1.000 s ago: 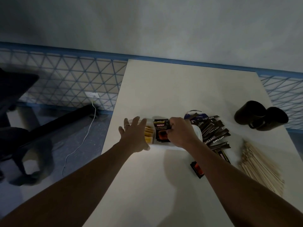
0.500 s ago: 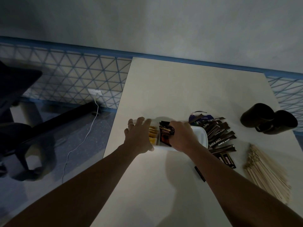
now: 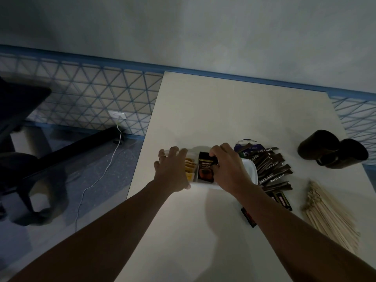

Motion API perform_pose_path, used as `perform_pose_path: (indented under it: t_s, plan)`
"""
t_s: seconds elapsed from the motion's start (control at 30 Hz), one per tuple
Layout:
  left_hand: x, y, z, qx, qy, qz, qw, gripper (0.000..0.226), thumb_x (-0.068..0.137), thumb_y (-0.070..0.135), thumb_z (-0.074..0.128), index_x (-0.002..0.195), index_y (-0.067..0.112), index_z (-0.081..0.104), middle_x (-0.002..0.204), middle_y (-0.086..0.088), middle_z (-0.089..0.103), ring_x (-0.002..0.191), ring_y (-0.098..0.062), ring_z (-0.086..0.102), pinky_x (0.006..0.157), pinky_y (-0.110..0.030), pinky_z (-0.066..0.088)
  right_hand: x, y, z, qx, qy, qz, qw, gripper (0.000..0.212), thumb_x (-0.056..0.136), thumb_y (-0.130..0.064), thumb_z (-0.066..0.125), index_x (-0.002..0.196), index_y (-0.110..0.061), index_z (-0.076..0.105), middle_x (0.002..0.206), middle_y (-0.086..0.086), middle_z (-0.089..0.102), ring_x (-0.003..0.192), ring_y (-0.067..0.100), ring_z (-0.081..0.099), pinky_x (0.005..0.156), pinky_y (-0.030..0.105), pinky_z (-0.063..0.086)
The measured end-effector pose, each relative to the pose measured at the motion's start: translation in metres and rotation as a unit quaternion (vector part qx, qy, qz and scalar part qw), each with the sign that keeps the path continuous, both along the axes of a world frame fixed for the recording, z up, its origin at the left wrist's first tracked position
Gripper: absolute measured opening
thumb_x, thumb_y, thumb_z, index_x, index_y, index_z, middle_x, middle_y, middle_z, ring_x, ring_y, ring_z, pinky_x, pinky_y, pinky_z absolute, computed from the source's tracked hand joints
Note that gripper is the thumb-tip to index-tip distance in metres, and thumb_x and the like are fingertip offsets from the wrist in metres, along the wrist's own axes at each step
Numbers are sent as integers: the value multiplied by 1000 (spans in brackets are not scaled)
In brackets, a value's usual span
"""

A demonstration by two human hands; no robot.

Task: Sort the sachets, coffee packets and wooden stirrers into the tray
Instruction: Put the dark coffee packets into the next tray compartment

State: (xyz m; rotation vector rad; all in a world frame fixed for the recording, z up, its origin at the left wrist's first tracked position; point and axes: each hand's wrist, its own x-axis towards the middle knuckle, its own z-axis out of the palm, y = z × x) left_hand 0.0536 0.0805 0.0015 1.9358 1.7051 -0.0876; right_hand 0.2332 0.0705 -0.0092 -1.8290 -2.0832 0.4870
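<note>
A white divided tray [image 3: 249, 171] sits near the table's left edge. My left hand [image 3: 173, 169] rests on the tray's left end, fingers spread over it, partly covering yellow sachets [image 3: 190, 168] in the left compartment. My right hand [image 3: 227, 165] pinches the top of black coffee packets [image 3: 206, 169] standing in the middle compartment. Brown stick packets [image 3: 270, 169] lie fanned to the right of the tray. A heap of wooden stirrers [image 3: 329, 216] lies at the right. Two small black packets [image 3: 281, 201] and another [image 3: 248, 216] lie beside my right forearm.
Two dark mugs [image 3: 331, 149] lie on their sides at the back right. A round blue-lidded item [image 3: 244, 145] sits behind the stick packets. The table's left edge [image 3: 142, 151] drops to the floor, where a white cable and a dark chair [image 3: 18, 123] stand.
My right hand has pushed the black coffee packets down into the middle compartment, so they now stand more upright. My left hand stays on the tray's left end.
</note>
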Motion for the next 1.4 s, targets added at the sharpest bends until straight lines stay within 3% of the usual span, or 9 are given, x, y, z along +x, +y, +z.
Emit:
perform_pose_path:
  t_s: [0.1, 0.23, 0.47, 0.7, 0.93, 1.27, 1.33, 1.4]
  plan:
    - [0, 0, -1, 2, -1, 0, 1000, 103, 64, 37, 88, 146, 26, 28, 150, -1, 28, 142, -40, 15, 110, -54, 32, -4, 1, 2, -42, -77, -10, 996, 69, 72, -9, 80, 131, -15, 45, 124, 9, 40, 95, 28, 59, 70, 39, 57]
    - [0, -1, -2, 3, -3, 2, 1000, 103, 63, 36, 89, 145, 25, 28, 150, 0, 27, 143, -40, 14, 110, -54, 32, -9, 6, 1, -69, -177, 0, 982, 74, 72, -31, 84, 132, -20, 41, 123, 6, 36, 99, 24, 57, 73, 34, 54]
    - [1, -1, -1, 4, -10, 15, 1000, 101, 64, 35, 89, 145, 26, 29, 150, 0, 27, 143, -40, 14, 110, -53, 32, -14, 11, 0, -77, -213, 30, 974, 65, 77, -24, 79, 132, -23, 45, 120, 5, 42, 99, 25, 58, 66, 34, 47]
    - [1, -2, -1, 11, -10, 15, 1000, 102, 61, 35, 90, 144, 26, 31, 148, 0, 30, 140, -39, 19, 108, -52, 35, -13, 9, -3, -72, -214, 26, 974, 63, 81, -17, 74, 137, -26, 45, 121, 6, 44, 98, 26, 59, 64, 33, 41]
    - [2, -4, 0, 10, -8, 20, 1000, 104, 61, 36, 89, 145, 27, 29, 151, 0, 27, 142, -39, 16, 110, -53, 32, -7, 8, -5, -82, -180, 38, 979, 73, 84, -23, 73, 146, -28, 36, 130, 6, 43, 110, 27, 57, 80, 39, 52]
    - [6, -5, 7, 13, -1, 12, 1000, 115, 63, 45, 87, 152, 29, 17, 161, 0, 14, 148, -42, 1, 118, -58, 15, 24, -8, 12, -38, -93, -18, 995, 68, 87, -33, 71, 145, -30, 37, 134, 4, 46, 117, 25, 56, 84, 39, 53]
    - [14, -8, 14, 41, -16, 3, 999, 107, 64, 46, 86, 150, 28, 25, 159, -1, 21, 148, -40, 6, 119, -53, 16, 36, -16, 16, -29, -69, -41, 996, 66, 87, -36, 71, 145, -29, 40, 137, 3, 47, 118, 23, 56, 88, 40, 52]
    - [24, -12, 20, 86, -58, 2, 995, 91, 63, 44, 86, 141, 26, 43, 148, -3, 39, 142, -35, 26, 116, -46, 25, 49, -23, 19, -22, -39, -71, 996, 62, 87, -37, 72, 143, -28, 46, 138, 3, 50, 118, 23, 56, 90, 39, 52]
